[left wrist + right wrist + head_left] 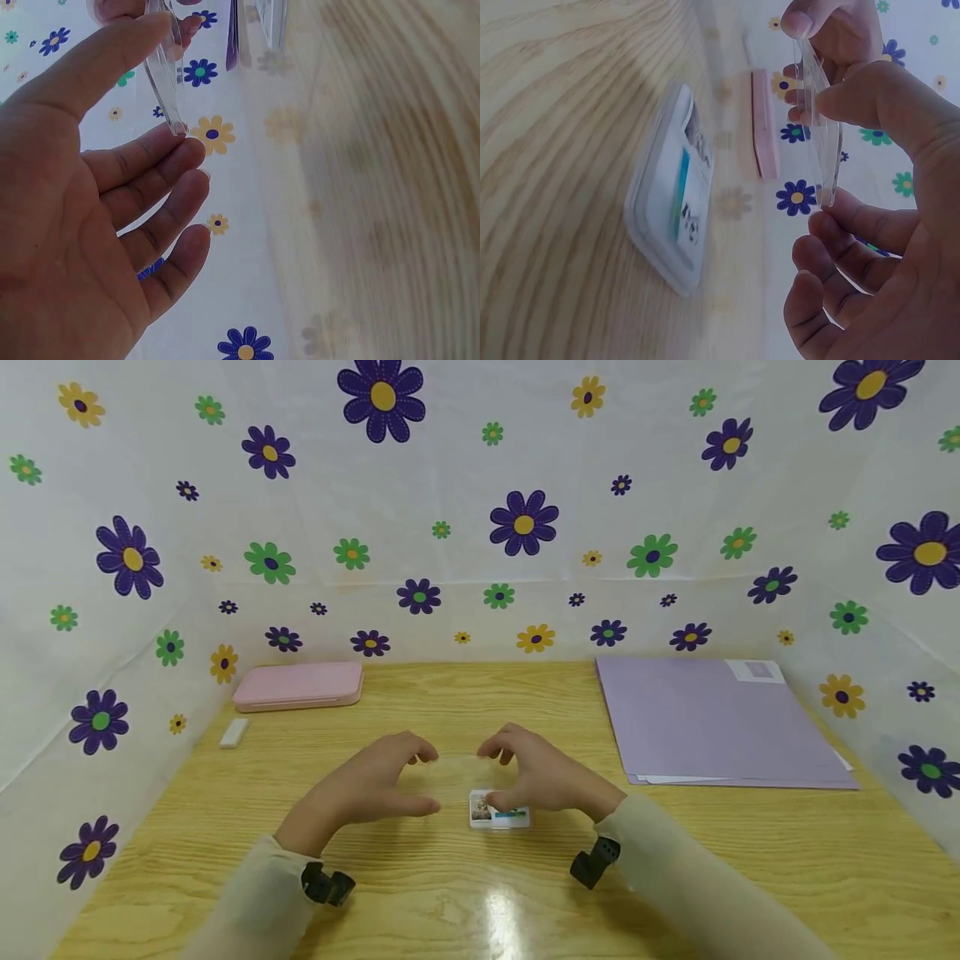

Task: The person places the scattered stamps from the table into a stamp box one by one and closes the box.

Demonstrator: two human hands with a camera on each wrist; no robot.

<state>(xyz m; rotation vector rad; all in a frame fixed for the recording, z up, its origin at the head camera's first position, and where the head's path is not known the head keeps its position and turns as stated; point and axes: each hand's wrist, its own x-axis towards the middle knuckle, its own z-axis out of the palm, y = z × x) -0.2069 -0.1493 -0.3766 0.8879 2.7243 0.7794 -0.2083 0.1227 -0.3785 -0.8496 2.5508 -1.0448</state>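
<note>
A clear plastic lid [459, 777] [163, 79] [827, 161] is held above the table between both hands. My left hand [367, 785] [90, 202] pinches its left side, thumb on the near edge and fingertips at the far edge. On the opposite side my right hand [543, 774] [885, 202] pinches it in the same manner. Below the lid, a small flat white case [498, 818] [667, 217] lies on the table, apart from the lid. It shows a small picture and a blue-green strip; the right thumb covers part of it in the head view.
At the back left lies a pink case [300, 685], with a small white block [234, 732] in front of it. A purple folder [690, 718] with white sheets peeking out lies at the right. Flowered white cloth [465, 468] surrounds the wooden table [420, 893].
</note>
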